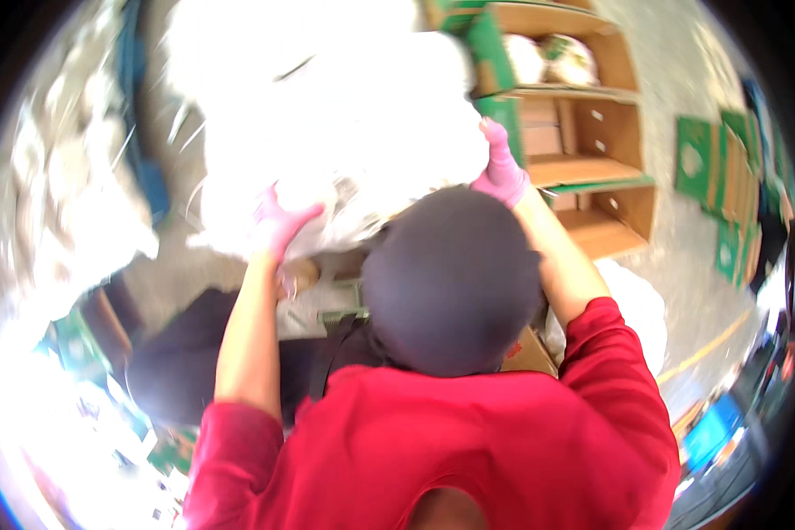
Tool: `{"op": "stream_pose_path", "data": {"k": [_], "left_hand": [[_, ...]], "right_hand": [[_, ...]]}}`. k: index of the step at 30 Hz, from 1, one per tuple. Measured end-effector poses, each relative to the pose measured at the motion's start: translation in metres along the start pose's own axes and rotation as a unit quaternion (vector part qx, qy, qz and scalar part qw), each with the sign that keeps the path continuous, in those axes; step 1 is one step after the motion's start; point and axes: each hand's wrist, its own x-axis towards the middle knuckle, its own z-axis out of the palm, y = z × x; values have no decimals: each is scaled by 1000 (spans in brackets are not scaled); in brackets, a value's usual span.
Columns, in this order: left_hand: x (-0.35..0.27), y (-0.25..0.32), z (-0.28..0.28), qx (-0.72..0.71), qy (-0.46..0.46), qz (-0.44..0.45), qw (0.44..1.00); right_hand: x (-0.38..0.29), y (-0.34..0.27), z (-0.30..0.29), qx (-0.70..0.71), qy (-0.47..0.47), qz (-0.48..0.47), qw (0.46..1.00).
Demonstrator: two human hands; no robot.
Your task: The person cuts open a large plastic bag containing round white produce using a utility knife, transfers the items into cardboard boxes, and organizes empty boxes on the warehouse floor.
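A large, overexposed white mass with clear plastic film at its near edge (pixel 344 132) lies before me. My left hand (pixel 281 222), in a pink glove, touches its near left part with thumb and a finger spread. At its right edge is my right hand (pixel 502 165), also pink-gloved, thumb pointing up; its other fingers are mostly hidden. Glare hides whether either hand grips the plastic. A dark rounded thing (pixel 450 285) of unclear kind blocks the view between my forearms.
Open green-and-brown cardboard boxes (pixel 586 172) stand at the right; one holds pale round vegetables (pixel 568 61). Flattened-looking green cartons (pixel 719 165) lie farther right on the concrete floor. A pale plastic-covered pile (pixel 59 179) and a blue edge (pixel 147 179) are at the left.
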Motion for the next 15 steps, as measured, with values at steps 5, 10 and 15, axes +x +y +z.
{"op": "stream_pose_path", "data": {"k": [5,10,15], "left_hand": [[-58,90,-79,-161,-93,275,943],[-56,224,-86,-131,-79,476,866],[-35,340,7,-168,-141,593,775]], "right_hand": [[-135,-62,-16,-28,138,-240,960],[-236,-130,-34,-191,299,-315,880],[-180,-172,-14,-584,382,-223,681]]}}
